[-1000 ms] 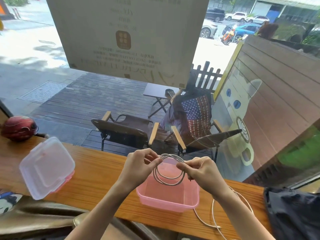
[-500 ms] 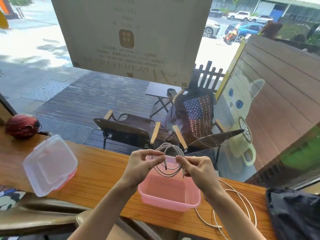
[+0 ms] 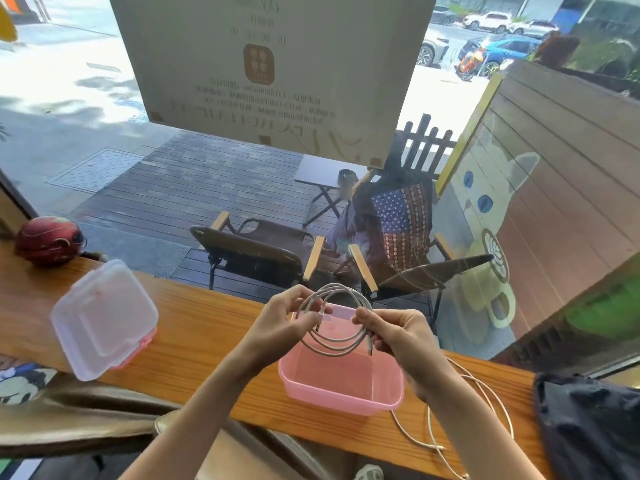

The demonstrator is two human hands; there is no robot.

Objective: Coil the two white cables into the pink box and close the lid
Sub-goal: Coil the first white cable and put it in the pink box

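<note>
A white cable (image 3: 332,346) is wound into a small coil and held in the air just above the open pink box (image 3: 341,396). My left hand (image 3: 280,323) pinches the coil's left side and my right hand (image 3: 398,336) pinches its right side, where a plug end hangs down. The box stands empty on the wooden counter. A second white cable (image 3: 429,441) lies loose on the counter right of the box, partly over the near edge. The clear lid (image 3: 100,317) with pink clasps lies apart at the left.
The wooden counter (image 3: 194,334) runs along a window. A red helmet (image 3: 48,240) sits at its far left end and a dark bag (image 3: 588,427) at the right. A tan bag and patterned cloth lie below the counter's near edge.
The coil has been tightened and both plug ends gathered in. My hands have come a little closer together above the box. The loose second cable has not moved.
</note>
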